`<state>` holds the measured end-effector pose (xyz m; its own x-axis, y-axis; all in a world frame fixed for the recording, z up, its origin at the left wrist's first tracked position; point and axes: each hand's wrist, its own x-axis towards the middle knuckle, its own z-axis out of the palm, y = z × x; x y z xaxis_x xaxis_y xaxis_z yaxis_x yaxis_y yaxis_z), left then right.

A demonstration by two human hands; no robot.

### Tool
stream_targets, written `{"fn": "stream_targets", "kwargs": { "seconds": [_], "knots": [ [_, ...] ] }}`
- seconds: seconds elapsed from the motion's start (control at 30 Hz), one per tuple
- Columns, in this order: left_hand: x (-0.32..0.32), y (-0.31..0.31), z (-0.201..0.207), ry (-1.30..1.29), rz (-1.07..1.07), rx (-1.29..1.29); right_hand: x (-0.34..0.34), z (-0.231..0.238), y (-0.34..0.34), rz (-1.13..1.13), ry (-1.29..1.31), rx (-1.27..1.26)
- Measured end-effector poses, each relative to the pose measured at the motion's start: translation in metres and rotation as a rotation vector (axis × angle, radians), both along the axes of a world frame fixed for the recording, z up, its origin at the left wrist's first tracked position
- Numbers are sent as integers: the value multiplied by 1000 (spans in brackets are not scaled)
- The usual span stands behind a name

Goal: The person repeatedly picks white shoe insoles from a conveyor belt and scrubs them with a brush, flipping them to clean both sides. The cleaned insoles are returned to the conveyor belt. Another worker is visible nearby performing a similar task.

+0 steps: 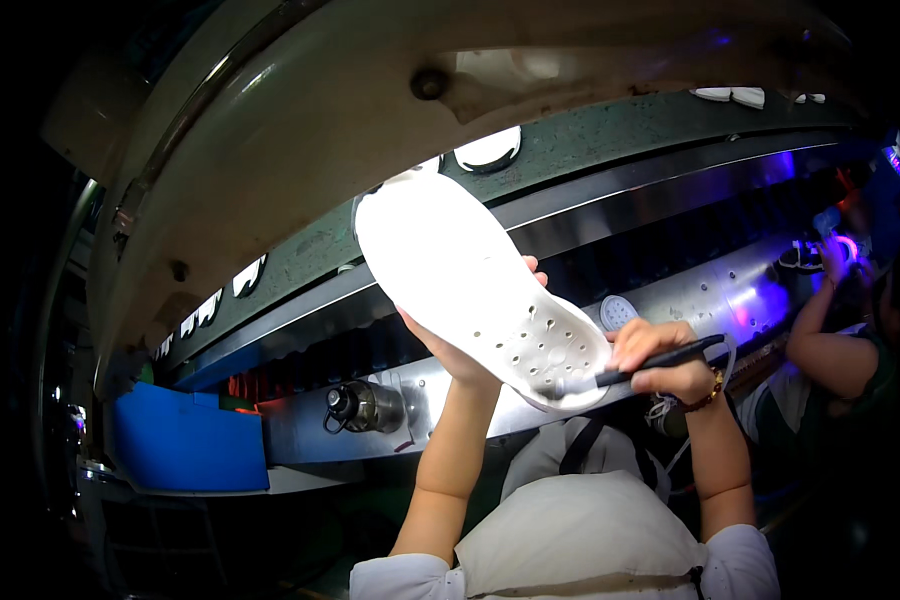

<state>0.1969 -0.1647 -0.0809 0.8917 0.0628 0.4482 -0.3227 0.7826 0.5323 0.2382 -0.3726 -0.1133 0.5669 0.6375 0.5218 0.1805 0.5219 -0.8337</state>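
A white shoe sole [440, 255] is tilted across the middle of the view, its smooth end up and to the left. Small holes dot the lower right end, around a shallow hollow. My left hand [452, 348] grips the sole by its edges from beneath; fingertips show past the far edge, while the sole hides the palm. In my closed right hand [660, 360] is a brush [688, 350] with a black handle. Its pale bristles touch the holed end of the sole.
A pale machine hood [300, 130] hangs over a green conveyor belt [570, 130] bearing several white soles [490, 150]. On the metal ledge [435, 395] stand a dark bottle [362, 407] and a white dimpled oval piece [618, 312]. A blue bin [190, 440] is left; another person's arm [835, 355] works right under violet light.
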Motion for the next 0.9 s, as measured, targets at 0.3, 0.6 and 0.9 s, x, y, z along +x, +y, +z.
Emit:
{"fn": "stream_targets", "kwargs": {
  "seconds": [0.3, 0.6, 0.9],
  "knots": [
    [-10, -25, -22, 4, -250, -214, -20, 20, 21, -47, 276, -29],
    [-11, -9, -32, 136, -396, -304, -10, 23, 24, 180, -40, 75],
    [-6, -9, -16, 143, -261, -100, 5, 45, 14, 125, -205, -140]
  ]
}}
